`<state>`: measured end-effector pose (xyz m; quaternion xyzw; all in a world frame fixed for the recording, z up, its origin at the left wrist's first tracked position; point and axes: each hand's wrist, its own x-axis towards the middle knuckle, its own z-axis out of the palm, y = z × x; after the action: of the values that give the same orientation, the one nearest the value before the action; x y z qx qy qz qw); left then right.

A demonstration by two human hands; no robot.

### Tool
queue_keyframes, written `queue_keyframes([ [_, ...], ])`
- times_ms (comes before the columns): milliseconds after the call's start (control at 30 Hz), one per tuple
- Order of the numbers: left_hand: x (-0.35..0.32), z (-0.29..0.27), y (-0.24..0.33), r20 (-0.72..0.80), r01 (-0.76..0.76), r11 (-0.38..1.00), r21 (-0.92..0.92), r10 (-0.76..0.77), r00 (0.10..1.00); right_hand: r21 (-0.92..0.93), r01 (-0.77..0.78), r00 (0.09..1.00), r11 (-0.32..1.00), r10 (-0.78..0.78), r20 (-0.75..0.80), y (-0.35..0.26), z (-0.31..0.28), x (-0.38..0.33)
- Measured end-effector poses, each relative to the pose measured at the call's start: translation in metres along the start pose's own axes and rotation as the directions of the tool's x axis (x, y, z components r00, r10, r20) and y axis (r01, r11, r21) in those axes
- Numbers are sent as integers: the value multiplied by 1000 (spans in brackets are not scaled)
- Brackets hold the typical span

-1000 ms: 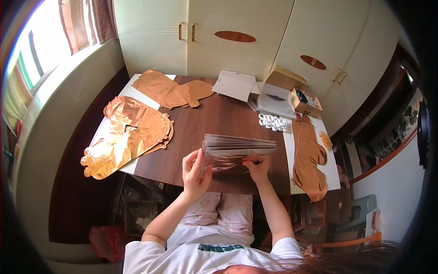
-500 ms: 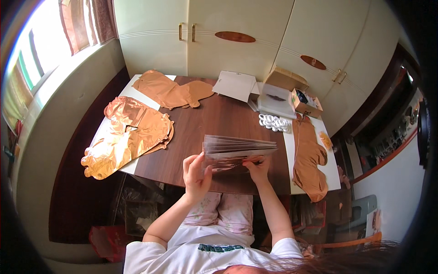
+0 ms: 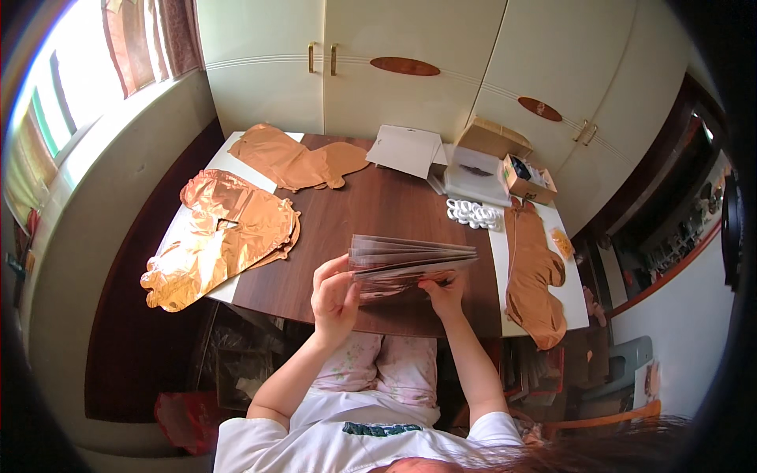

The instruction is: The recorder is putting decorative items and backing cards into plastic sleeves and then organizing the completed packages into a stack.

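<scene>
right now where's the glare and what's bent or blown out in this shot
Head view: the window at upper left is blown out white; the copper foil balloon on the table throws bright glints; cabinet doors and walls bow toward the dark fisheye rim; the left hand, right hand and clear plastic stack are evenly lit and fairly sharp.

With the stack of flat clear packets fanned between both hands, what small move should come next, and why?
Probably peel off the top packet. The left hand grips the stack of flat clear plastic packets at its near-left corner, the right hand supports it underneath, and the layers already fan apart at the far edge above the brown wooden table.
</scene>
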<state>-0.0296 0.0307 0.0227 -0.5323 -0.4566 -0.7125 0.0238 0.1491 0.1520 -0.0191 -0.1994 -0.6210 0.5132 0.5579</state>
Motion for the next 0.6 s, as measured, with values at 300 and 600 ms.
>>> queue_keyframes([
  [300, 9, 1, -4, -13, 69, 993, -91, -71, 997, -147, -46, 998, 988, 52, 37, -10, -1, -2],
  [600, 28, 0, -13, 584, 740, 672, 12, -606, 541, 55, -214, 977, 975, 213, 22, -23, 18, -4],
])
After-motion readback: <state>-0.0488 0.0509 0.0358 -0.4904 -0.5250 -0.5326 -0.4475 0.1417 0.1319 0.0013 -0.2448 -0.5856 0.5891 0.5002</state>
